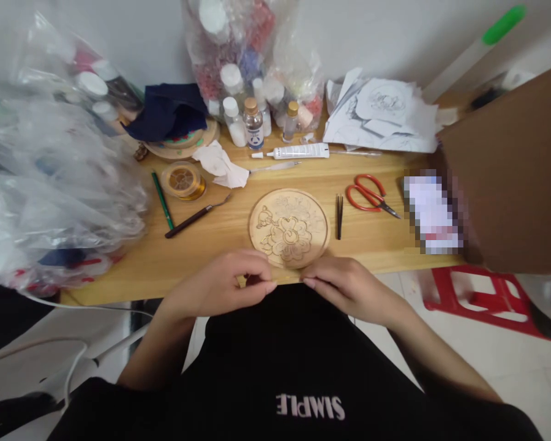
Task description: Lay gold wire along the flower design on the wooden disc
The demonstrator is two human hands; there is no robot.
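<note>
Right in front of me on the table lies a round wooden plaque (pixel 290 229) with a flower pattern, partly outlined in dark, raised-looking lines. My left hand (pixel 232 278) is at its near left edge, thumb and forefinger pinched together. At the near right edge is my right hand (pixel 344 283), its fingertips pinched too. Both pinches sit close together by the table's front edge; whatever thin thing they may hold is too small to make out. Black tweezers (pixel 339 217) lie just right of the plaque, and red-handled scissors (pixel 371 196) beyond them.
To the left are a spool of gold wire (pixel 182 180), a dark-handled hooked tool (pixel 190 220) and a green pencil (pixel 162 201). Behind lie a white tube (pixel 300 151), small bottles (pixel 253 125) and papers (pixel 381 113). A phone (pixel 433 211) and cardboard box (pixel 509 177) stand right; plastic bags (pixel 73 184) crowd the left.
</note>
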